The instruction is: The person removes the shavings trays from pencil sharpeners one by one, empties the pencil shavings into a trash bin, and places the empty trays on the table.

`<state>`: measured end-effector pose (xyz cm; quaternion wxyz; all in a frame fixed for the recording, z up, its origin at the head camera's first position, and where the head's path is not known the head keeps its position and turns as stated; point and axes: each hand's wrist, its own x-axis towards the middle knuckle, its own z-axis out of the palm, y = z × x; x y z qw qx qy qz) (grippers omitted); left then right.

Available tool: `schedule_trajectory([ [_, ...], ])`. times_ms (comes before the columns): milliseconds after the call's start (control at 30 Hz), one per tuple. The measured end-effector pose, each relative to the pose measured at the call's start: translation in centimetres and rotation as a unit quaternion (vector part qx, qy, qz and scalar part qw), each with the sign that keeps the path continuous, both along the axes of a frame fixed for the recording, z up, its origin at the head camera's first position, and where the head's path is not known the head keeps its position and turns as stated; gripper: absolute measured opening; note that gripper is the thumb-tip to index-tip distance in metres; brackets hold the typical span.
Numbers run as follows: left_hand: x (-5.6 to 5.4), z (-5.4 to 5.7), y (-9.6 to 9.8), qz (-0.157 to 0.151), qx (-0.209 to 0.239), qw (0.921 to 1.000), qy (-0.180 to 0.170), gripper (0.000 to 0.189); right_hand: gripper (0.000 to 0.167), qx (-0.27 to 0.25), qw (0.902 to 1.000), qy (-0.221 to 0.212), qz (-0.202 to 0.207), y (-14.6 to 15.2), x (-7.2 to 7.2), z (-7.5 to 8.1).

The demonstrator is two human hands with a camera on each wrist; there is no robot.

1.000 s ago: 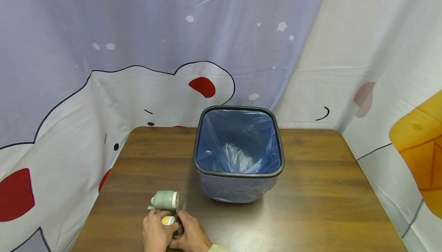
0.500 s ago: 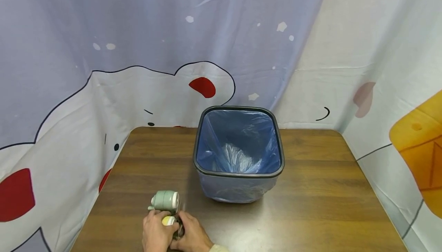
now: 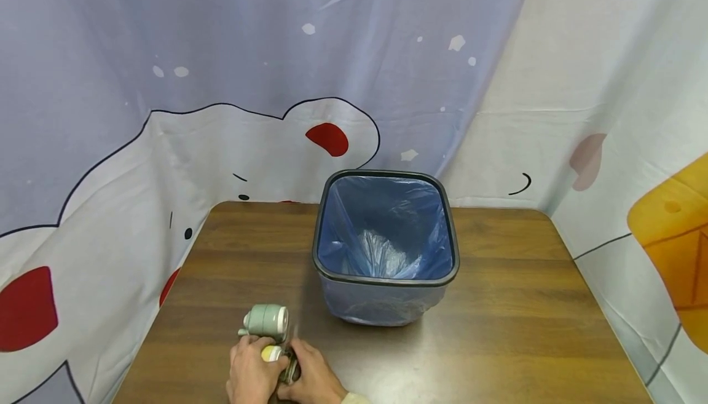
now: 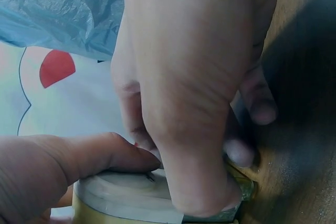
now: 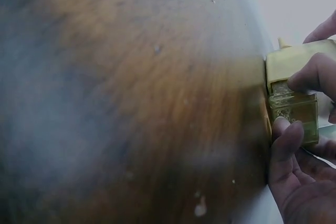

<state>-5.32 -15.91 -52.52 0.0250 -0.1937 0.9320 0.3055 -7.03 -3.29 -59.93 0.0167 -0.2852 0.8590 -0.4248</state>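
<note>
At the near left of the table, my left hand (image 3: 251, 370) grips a small yellow-and-white pencil sharpener (image 3: 270, 353). In the left wrist view the left thumb (image 4: 118, 153) lies on its white part. My right hand (image 3: 312, 374) pinches the clear drawer (image 5: 304, 116) under the sharpener's yellow body (image 5: 299, 59); fingers hide part of it. The drawer sits askew against the body in the right wrist view. Just behind the hands lies a green pencil sharpener (image 3: 265, 320) with a white end and a small handle at its left.
A square bin (image 3: 383, 302) with a black rim and blue plastic liner stands behind and to the right of the hands. The wooden table (image 3: 498, 330) extends to the right. A printed curtain (image 3: 249, 53) hangs beyond its back and sides.
The head view has shifted slightly. My right hand has moved a little to the right, and more of the clear drawer shows between the hands. The green sharpener and bin have stayed put.
</note>
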Motion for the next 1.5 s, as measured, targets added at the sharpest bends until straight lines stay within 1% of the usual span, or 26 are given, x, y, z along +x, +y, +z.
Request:
schedule_trajectory([
  [200, -0.1, -0.2, 0.1, -0.012, -0.008, 0.9998, -0.010, 0.042, 0.054, -0.017, 0.9996, -0.020, 0.003, 0.8, -0.1, -0.1],
  [300, -0.1, -0.2, 0.0, -0.009, -0.010, 0.9998, -0.017, 0.043, 0.053, -0.025, 0.9992, -0.033, 0.001, 1.2, -0.1, -0.1],
  [367, -0.1, -0.2, -0.1, -0.008, -0.014, 0.9997, -0.019, 0.043, 0.052, -0.023, 0.9992, -0.033, 0.002, 1.6, -0.1, -0.1],
  [633, 0.1, -0.1, -0.1, -0.010, -0.016, 0.9997, -0.013, 0.044, 0.052, -0.007, 0.9999, -0.006, -0.005, 2.6, 0.3, -0.3],
  [700, 0.1, -0.1, 0.0, -0.012, -0.016, 0.9997, -0.011, 0.044, 0.052, -0.009, 0.9999, -0.011, -0.003, 2.7, 0.3, -0.3],
  [800, 0.1, -0.1, 0.0, -0.018, -0.015, 0.9997, -0.006, 0.044, 0.051, -0.013, 0.9995, -0.030, 0.003, 3.0, 0.3, -0.2],
  [933, 0.1, -0.3, -0.1, -0.020, -0.012, 0.9997, 0.008, 0.042, 0.052, -0.013, 0.9987, -0.046, 0.014, 3.5, 0.1, -0.1],
  [1033, 0.2, -0.3, -0.2, -0.018, -0.009, 0.9996, 0.017, 0.041, 0.052, -0.010, 0.9988, -0.044, 0.021, 3.9, 0.1, -0.1],
  [1100, 0.2, -0.2, -0.3, -0.021, -0.007, 0.9996, 0.016, 0.042, 0.052, -0.010, 0.9988, -0.043, 0.023, 4.1, 0.1, -0.1],
  [1333, 0.1, -0.2, -0.5, -0.029, -0.005, 0.9996, -0.001, 0.050, 0.051, -0.019, 0.9980, -0.056, 0.020, 4.6, 0.2, -0.1],
  [1500, 0.2, -0.4, -0.5, -0.027, -0.011, 0.9995, 0.010, 0.053, 0.050, -0.024, 0.9981, -0.051, 0.024, 4.8, 0.3, -0.1],
])
